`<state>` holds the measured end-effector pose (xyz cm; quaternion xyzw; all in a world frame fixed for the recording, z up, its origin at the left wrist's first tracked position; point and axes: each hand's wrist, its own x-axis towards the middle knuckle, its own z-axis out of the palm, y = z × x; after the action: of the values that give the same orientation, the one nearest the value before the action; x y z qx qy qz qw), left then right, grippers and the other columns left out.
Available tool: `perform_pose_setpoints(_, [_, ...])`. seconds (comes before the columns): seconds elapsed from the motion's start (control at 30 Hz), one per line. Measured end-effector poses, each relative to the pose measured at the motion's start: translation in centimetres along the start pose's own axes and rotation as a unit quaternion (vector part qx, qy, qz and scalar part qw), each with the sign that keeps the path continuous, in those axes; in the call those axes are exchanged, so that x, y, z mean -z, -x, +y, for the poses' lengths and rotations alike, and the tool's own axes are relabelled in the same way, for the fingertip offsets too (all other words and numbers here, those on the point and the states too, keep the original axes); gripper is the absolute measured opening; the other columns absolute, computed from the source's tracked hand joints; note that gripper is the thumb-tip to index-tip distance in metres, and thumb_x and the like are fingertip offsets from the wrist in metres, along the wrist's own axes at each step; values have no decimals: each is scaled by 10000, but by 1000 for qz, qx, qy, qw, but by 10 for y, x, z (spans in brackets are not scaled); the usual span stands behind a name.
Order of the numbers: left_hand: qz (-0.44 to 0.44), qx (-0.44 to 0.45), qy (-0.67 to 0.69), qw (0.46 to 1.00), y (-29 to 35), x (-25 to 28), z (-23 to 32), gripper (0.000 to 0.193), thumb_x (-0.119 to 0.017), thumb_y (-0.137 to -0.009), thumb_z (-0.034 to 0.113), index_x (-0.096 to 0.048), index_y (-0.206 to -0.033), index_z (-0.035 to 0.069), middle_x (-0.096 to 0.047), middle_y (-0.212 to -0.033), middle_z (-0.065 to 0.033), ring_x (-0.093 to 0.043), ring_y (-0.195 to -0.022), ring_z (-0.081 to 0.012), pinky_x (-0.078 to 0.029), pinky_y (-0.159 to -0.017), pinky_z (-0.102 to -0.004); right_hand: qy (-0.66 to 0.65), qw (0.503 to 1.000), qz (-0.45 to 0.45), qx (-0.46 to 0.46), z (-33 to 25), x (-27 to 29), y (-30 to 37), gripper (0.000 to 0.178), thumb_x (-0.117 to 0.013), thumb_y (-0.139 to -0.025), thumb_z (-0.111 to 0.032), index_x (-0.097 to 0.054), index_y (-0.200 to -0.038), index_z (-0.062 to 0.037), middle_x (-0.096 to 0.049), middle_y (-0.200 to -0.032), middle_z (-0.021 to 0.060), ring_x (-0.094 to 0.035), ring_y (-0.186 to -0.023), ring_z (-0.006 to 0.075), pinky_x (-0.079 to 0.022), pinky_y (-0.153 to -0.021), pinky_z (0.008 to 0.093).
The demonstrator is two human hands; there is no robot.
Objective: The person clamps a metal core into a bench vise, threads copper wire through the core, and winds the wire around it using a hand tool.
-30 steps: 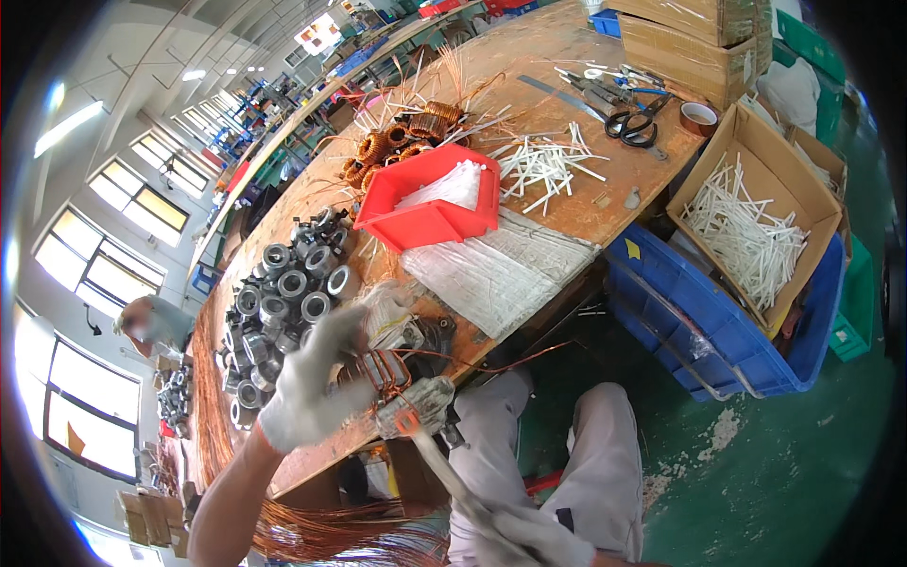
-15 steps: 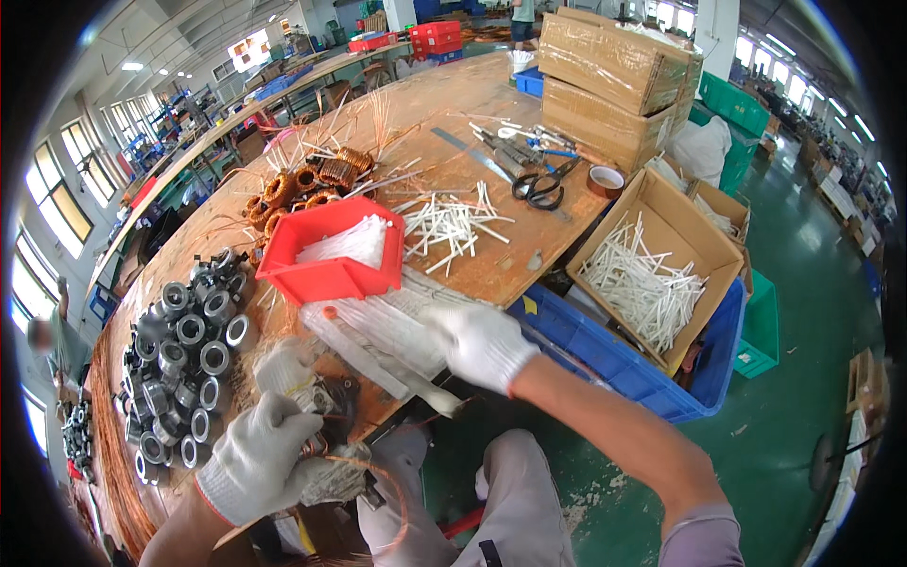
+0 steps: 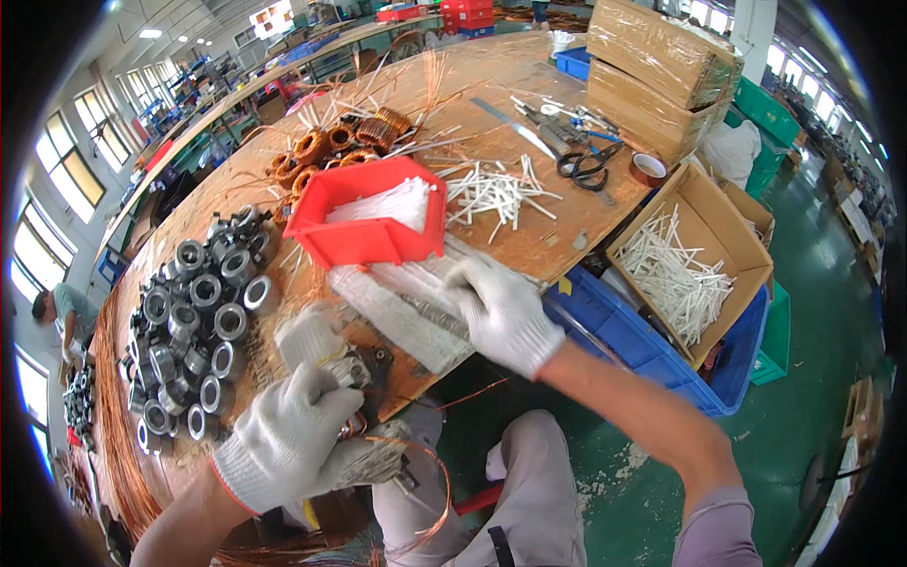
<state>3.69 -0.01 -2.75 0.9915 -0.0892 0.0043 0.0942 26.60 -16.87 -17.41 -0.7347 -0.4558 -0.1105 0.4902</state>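
Note:
My left hand [image 3: 293,435], in a white knit glove, is closed around a small copper-wound coil [image 3: 352,425] at the table's near edge. Beside it stands a dark metal fixture [image 3: 376,361] with cloth wrapping around it. A copper wire [image 3: 448,491] loops down from the coil over my lap. My right hand [image 3: 505,317], gloved too, has its fingers curled above white strips [image 3: 402,321] lying on the table. Whatever its fingertips pinch is too small to make out. Just beyond the strips sits a red bin [image 3: 368,248] with thin white pieces inside.
Grey metal-cased rings [image 3: 194,321] are heaped at left. Finished-looking copper coils [image 3: 331,146], loose white tubes [image 3: 501,194], scissors [image 3: 588,170] and tape [image 3: 647,170] lie farther back. At right, a carton of white tubes [image 3: 675,274] rests on a blue crate [image 3: 624,331]. Someone bends over at far left.
My view has shifted, so the table's things appear farther right and higher. My right hand, blurred before, now shows sharply with curled fingers over the strips. My left hand keeps its hold.

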Motion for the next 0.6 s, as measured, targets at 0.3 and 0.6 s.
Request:
perform_pose_setpoints(0.3, [108, -158, -243, 951, -4, -15, 27, 271, -743, -747, 117, -690, -996, 26, -589, -1023, -138, -633, -1037, -340, -518, -938, -426, -374, 830, -166, -380, -160, 35, 125, 210, -682, -997, -176, -674, -1076, 18, -625, -792, 111, -578, -738, 108, -490, -660, 329])
perform_pose_setpoints(0.6, [-317, -180, 80, 928, -10, -18, 105, 224, -597, -919, 96, -695, -1114, 46, -691, -885, -136, -696, -744, -348, -580, -709, -418, 20, 982, -189, 1, -174, 93, 192, 93, -679, -911, -168, -665, -976, -103, -614, -740, 65, -678, -658, 264, -523, -543, 383])
